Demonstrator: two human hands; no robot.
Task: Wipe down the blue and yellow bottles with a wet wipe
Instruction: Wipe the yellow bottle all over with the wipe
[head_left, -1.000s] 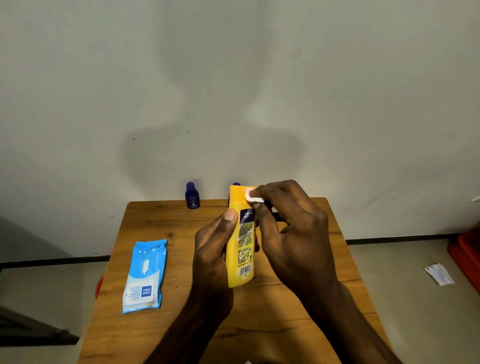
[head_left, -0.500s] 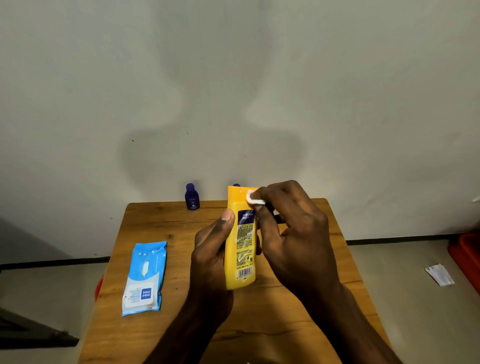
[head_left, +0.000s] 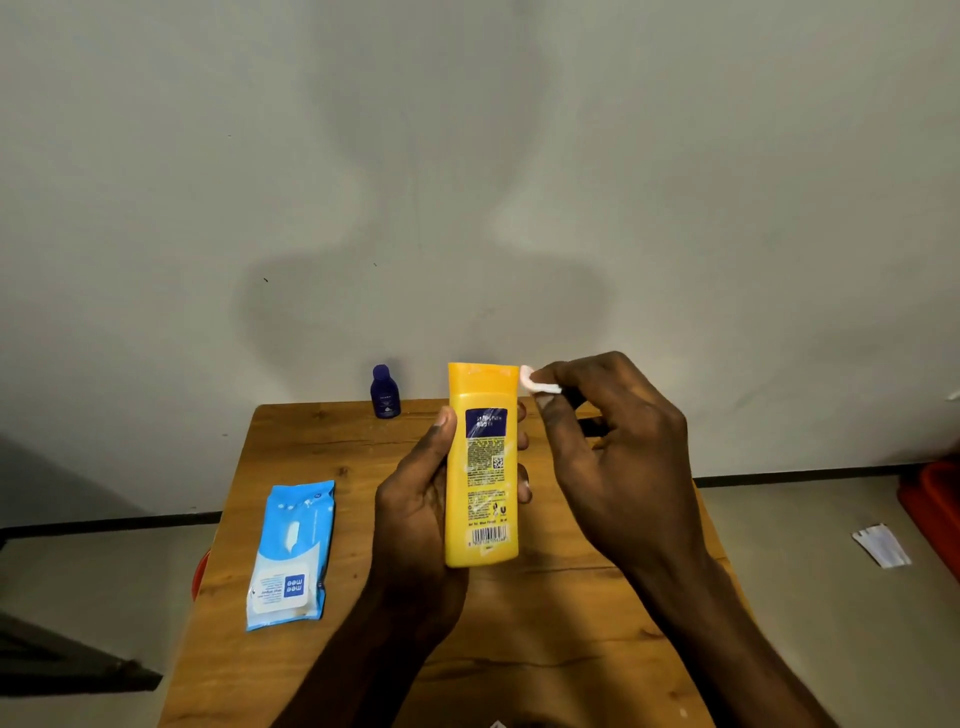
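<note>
My left hand (head_left: 415, 514) grips a yellow bottle (head_left: 483, 467) upright above the wooden table (head_left: 322, 431), its back label and barcode facing me. My right hand (head_left: 608, 462) pinches a small folded white wet wipe (head_left: 535, 382) just off the upper right corner of the bottle's cap end. A small blue bottle (head_left: 385, 392) stands at the table's far edge by the wall, apart from both hands.
A light blue wet wipe pack (head_left: 291, 556) lies on the left of the table. On the floor at the right lie a white paper scrap (head_left: 881, 544) and a red object (head_left: 935, 509). The grey wall rises right behind the table.
My right hand has slid the wipe from the front of the bottle's cap end to its right corner. My left hand has turned the bottle more upright.
</note>
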